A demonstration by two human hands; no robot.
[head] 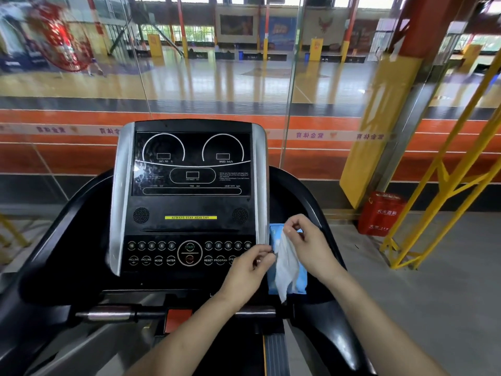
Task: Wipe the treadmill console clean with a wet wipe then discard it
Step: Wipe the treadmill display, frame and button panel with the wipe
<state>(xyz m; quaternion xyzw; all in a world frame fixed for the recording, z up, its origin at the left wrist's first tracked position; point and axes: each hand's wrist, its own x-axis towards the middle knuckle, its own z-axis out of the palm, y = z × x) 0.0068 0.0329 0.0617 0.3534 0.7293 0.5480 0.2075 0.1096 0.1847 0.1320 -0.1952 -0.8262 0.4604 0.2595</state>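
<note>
The black treadmill console [189, 202] with silver side rails fills the middle of the view; its display is dark and smudged. A blue wet-wipe pack [301, 280] lies in the tray to the console's right. A white wet wipe [286, 267] hangs down above the pack, pinched at its top by my right hand [306, 240]. My left hand [249, 270] is just left of the wipe, over the console's lower right buttons, fingertips pinched at the wipe's edge.
Black handrails [333, 321] curve down both sides of the console. A red box [379, 215] sits on the floor at right, beside yellow metal framing [439, 185]. A glass wall [217, 77] stands behind the console.
</note>
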